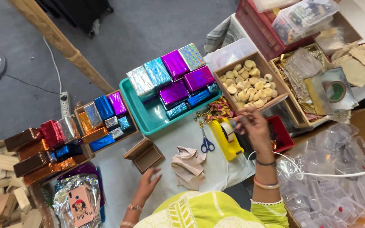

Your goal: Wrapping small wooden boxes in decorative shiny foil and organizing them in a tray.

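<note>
Head view, looking down: I see the person's right hand [252, 126] raised over the yellow tape dispenser [227, 137], its fingers [242, 119] pinched narrowly together at the dispenser's top; whether they grip tape I cannot tell. The dispenser stands on the pale surface [178, 135], with blue-handled scissors [207, 143] just beside it on its left. The left hand [148, 183] lies flat on the surface with fingers spread wide, holding nothing, just below a small open brown cardboard box [145, 155]. A crumpled beige cloth [189, 166] lies between the two hands. Farther up, a teal tray [148, 116] carries parcels wrapped in shiny purple, silver and blue foil. To its right, a cardboard box of pale round pieces [250, 82] touches the tray's edge. On the left, a wooden box [104, 118] holds smaller foil-wrapped parcels. Clear plastic cases [339, 169] are heaped at the right.
</note>
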